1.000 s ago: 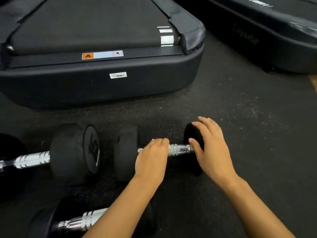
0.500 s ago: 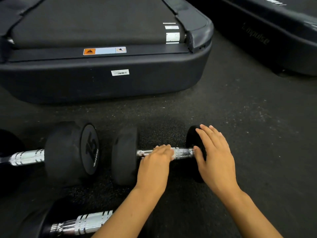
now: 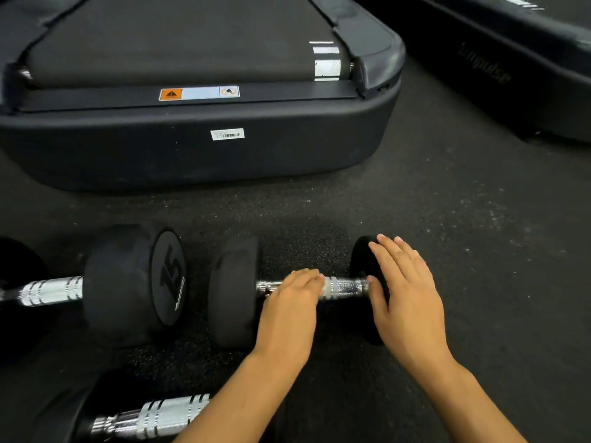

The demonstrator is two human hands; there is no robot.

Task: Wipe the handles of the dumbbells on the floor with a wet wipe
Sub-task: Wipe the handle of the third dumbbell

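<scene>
A small black dumbbell [image 3: 233,292] lies across the floor at the centre, its chrome handle [image 3: 347,287] running left to right. My left hand [image 3: 287,314] curls over the left half of that handle. A pale strip of wet wipe [image 3: 327,287] shows at its fingertips, and the rest of the wipe is hidden under the hand. My right hand [image 3: 406,302] lies flat with straight fingers on the dumbbell's right head [image 3: 361,260].
A bigger dumbbell marked 15 [image 3: 134,286] lies close on the left, and another chrome handle [image 3: 153,417] lies at the bottom left under my forearm. A treadmill's rear end [image 3: 198,148] stands just behind, with a second machine [image 3: 511,81] at the far right. Black rubber floor [image 3: 479,251] stretches to the right.
My left hand has shifted slightly to the right along the handle. My right hand has stayed on the dumbbell's right head. The view has drifted a little.
</scene>
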